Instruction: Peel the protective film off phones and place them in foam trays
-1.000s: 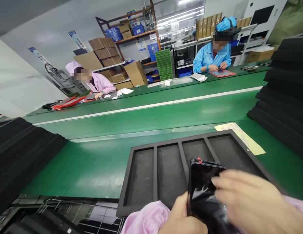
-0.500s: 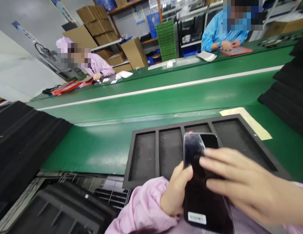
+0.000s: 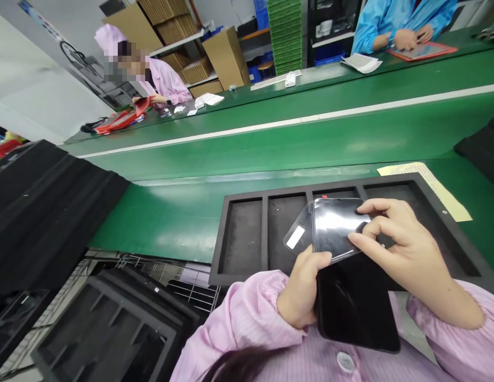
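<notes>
A black phone-like device [image 3: 356,310] with a glossy dark face lies tilted in front of my body. My left hand [image 3: 302,286] is closed around its left edge, thumb on top. Over the device's upper part is a clear film [image 3: 338,217], its surface bright with reflection. A clear flap with a white label [image 3: 295,237] sticks out to the left above my left hand. My right hand [image 3: 406,246] has its fingers bent in a pinch at the film's right side; the exact contact is partly hidden.
Beneath the device is a black compartment tray [image 3: 265,233] on the green bench [image 3: 163,223]. A yellow dotted sheet [image 3: 445,196] lies at its right. Stacked black trays [image 3: 107,329] stand lower left, more [image 3: 40,207] above. Two people sit across the bench, one holding a red item [image 3: 141,106].
My right hand has gone from lying over the dark face to a pinch at the film. The white label has moved from the device's lower end to its upper left. The view has shifted.
</notes>
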`<state>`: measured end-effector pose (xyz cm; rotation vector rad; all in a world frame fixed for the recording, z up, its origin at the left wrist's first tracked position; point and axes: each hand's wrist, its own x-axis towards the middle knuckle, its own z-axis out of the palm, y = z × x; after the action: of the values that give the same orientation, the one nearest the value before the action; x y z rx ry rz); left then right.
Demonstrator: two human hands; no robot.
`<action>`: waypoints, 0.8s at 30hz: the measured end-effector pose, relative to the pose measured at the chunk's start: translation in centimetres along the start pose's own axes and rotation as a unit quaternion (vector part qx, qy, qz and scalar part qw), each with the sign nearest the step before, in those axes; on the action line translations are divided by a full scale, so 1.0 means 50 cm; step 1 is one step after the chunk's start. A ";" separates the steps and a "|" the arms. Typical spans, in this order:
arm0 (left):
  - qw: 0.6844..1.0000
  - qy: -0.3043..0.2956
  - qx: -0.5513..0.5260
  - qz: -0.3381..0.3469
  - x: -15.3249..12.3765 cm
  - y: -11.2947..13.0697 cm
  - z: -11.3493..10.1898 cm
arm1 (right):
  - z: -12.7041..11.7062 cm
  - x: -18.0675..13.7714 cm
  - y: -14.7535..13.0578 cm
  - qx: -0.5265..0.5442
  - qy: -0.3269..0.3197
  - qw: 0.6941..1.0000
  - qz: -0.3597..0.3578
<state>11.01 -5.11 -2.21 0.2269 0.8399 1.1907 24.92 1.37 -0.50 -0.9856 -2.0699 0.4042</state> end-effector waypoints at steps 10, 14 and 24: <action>0.961 -0.210 -0.110 -0.145 0.017 -0.016 -0.024 | -0.002 0.021 -0.044 -0.004 -0.013 0.999 -0.031; 0.966 -0.201 -0.087 -0.139 0.013 -0.013 -0.021 | -0.002 0.021 -0.055 -0.005 -0.011 0.999 -0.034; 0.983 -0.106 -0.048 -0.141 0.017 0.002 -0.018 | 0.013 0.025 -0.007 0.057 -0.041 0.995 0.070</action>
<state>10.44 -4.53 -3.15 0.1469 0.6028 0.9194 23.75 2.12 -0.06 -1.0644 -2.0320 0.6378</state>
